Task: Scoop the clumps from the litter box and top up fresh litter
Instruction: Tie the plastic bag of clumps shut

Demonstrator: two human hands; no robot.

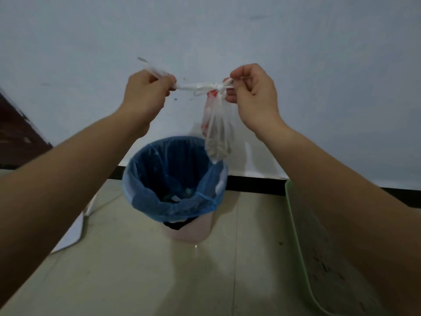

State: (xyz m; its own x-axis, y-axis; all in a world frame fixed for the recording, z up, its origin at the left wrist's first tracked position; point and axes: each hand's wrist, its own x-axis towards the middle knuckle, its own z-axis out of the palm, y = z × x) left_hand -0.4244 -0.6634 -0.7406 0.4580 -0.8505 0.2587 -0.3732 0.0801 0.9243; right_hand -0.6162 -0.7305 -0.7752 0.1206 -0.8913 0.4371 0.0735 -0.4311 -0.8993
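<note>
A small clear plastic bag (217,131) with red print hangs in the air, its bottom filled with greyish litter clumps. Its handles are twisted into a knot at the top. My left hand (145,96) pinches one stretched handle end, and my right hand (252,87) pinches the knot's other end. The bag dangles just above the far rim of a pink trash bin (193,231) lined with a blue bag (159,201). The green litter box (296,215) lies at the right, partly hidden by my right forearm, with grey litter inside.
A pale wall with a black baseboard (255,184) runs behind the bin. The floor is beige tile. A white sheet or board (70,233) lies on the floor at the left, and a dark brown door or cabinet (16,133) stands at the far left.
</note>
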